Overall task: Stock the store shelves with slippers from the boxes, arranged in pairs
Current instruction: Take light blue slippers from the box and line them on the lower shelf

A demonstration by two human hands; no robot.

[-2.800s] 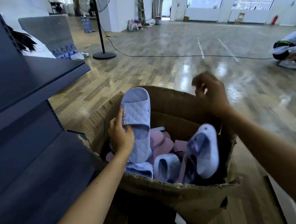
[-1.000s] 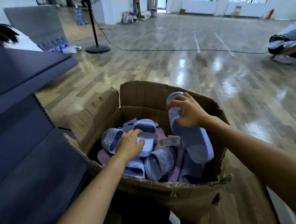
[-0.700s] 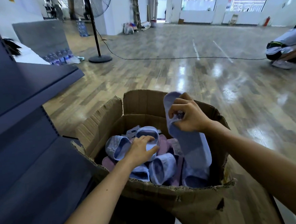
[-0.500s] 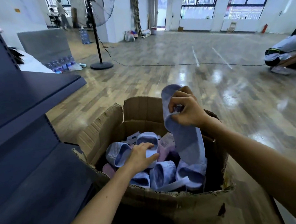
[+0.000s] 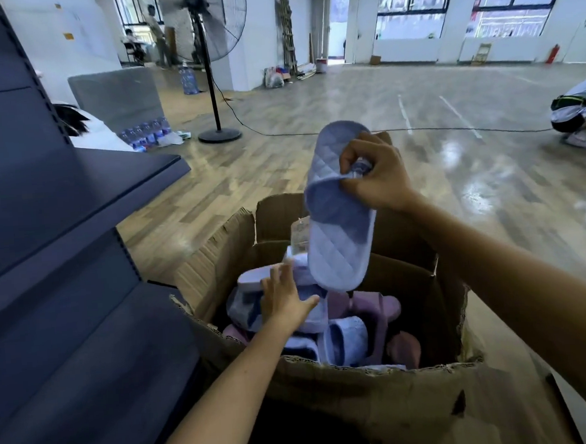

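The scene is viewed through a single wide-angle camera worn at head height, directed forward and down into an open cardboard box [image 5: 381, 398] that is set close below the lens. The dark shelves [image 5: 61, 208] are caught close in along the left edge. The wooden floor [image 5: 347, 115] is shown running far ahead to the windows [image 5: 410, 26], with straight lines bowed near the borders.

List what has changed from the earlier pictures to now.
The right hand, empty at first, took hold of a pale blue quilted slipper and lifted it up from the torn cardboard box. The left hand let go of the slipper it had held upright and went down onto the pile of slippers. Box and dark metal shelves stayed put.
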